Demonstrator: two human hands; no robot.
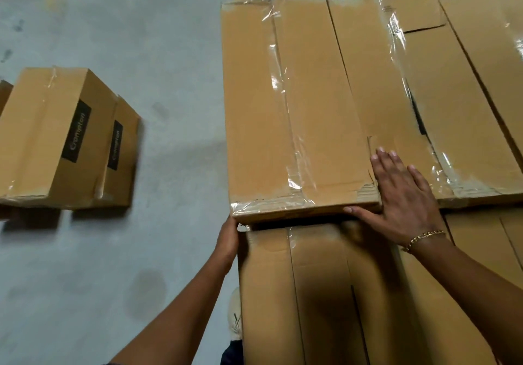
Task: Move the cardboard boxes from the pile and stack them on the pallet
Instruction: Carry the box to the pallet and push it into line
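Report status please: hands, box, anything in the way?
Left hand at near-left corner of top box, fingers hidden. Right hand flat on near-right corner. Nothing blocking seen.

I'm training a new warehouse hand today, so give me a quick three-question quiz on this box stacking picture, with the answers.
1. True or false: the right hand lies open, fingers straight, at the near right corner of the taped box.
2. Where is the left hand? A) at the taped box's near left corner; B) on a box on the floor; C) raised in the air.
3. Fill in: the two floor boxes carry ___ labels.
Key: 1 true; 2 A; 3 black.
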